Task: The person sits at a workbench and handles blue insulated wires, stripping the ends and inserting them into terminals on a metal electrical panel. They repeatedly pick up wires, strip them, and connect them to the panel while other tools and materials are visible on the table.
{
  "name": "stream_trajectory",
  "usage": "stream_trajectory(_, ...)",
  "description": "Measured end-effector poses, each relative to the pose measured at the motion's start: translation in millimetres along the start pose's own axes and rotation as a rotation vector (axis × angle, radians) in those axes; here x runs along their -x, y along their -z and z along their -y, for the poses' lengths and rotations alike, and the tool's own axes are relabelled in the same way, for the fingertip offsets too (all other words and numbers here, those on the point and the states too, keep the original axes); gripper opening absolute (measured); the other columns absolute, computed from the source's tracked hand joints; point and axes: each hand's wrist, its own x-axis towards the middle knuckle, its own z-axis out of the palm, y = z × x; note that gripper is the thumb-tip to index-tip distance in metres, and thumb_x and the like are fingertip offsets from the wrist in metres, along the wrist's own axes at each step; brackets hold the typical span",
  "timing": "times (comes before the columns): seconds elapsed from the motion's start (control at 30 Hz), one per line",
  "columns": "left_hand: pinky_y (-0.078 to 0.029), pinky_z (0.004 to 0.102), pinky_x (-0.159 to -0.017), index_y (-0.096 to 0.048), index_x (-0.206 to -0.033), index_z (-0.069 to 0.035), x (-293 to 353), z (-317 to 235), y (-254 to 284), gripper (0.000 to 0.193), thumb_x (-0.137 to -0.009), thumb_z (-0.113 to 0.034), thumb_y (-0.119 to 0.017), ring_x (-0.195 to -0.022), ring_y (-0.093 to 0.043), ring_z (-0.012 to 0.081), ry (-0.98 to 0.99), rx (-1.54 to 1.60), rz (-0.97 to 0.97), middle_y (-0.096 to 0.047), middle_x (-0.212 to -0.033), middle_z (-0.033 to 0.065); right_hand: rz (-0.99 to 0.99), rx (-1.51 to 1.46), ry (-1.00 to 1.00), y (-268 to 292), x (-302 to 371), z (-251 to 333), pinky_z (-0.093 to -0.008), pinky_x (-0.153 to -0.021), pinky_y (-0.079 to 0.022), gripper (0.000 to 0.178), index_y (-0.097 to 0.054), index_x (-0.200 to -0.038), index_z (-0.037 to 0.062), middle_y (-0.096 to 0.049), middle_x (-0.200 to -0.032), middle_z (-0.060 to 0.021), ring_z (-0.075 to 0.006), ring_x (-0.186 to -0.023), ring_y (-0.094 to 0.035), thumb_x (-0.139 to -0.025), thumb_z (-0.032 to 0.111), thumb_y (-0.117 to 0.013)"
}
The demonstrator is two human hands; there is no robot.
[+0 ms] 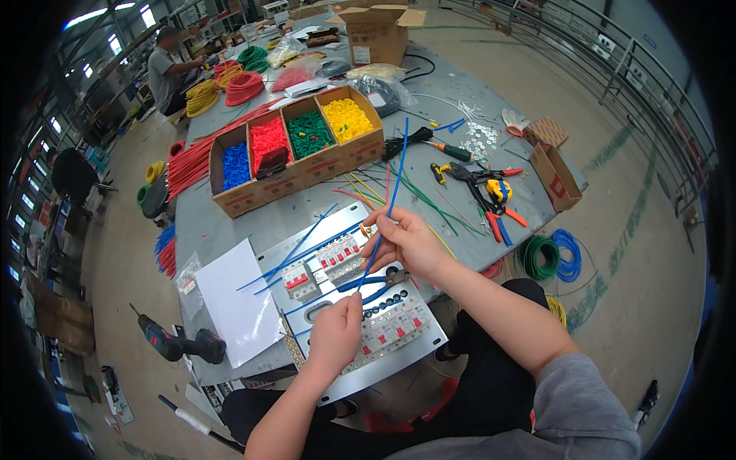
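A blue wire (398, 178) runs steeply between my hands, its free end pointing up and away. My right hand (410, 244) pinches it partway along, and my left hand (336, 331) is closed on its lower end. Under both hands lies a metal mounting plate (331, 227) with circuit breakers (337, 257) in an upper group and another row of breakers (397, 331) nearer me. Blue-handled pliers (366, 287) rest on the plate between my hands. More loose blue wires (297, 249) lie across its upper left part. My left hand partly hides the lower breakers.
Behind the plate stands a cardboard box (299, 175) divided into blue, red, green and yellow small parts. Hand tools (484, 192) lie to the right. White paper (239, 303) and a cordless drill (178, 343) are at left. A person (166, 73) sits far left.
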Motion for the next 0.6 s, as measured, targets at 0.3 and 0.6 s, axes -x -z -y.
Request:
stream_trajectory(0.3, -0.039, 0.0459, -0.053, -0.062, -0.078, 0.001, -4, -8, -2, 0.042, -0.107, -0.027, -0.052, -0.053, -0.054, 0.0383, -0.095, -0.252, -0.116, -0.056, -0.059, 0.0201, -0.184, 0.122, 0.078, -4, -3, -6, -0.0346, -0.063, -0.065, 0.035, -0.057, -0.114, -0.0008, -0.072, -0.092, -0.0191, -0.0270, -0.078, -0.077, -0.111, 0.033, -0.046)
stream_trajectory(0.6, -0.042, 0.0483, -0.055, -0.064, -0.077, 0.000, -3, -11, 2, 0.046, -0.107, -0.032, -0.052, -0.057, -0.058, 0.0423, -0.052, -0.089, 0.022, -0.058, -0.060, 0.0220, -0.279, 0.195, 0.045, 9, 1, 12, -0.0334, -0.059, -0.062, 0.055, -0.058, -0.106, -0.0042, -0.073, -0.087, -0.0198, -0.0265, -0.073, -0.076, -0.111, 0.047, -0.038)
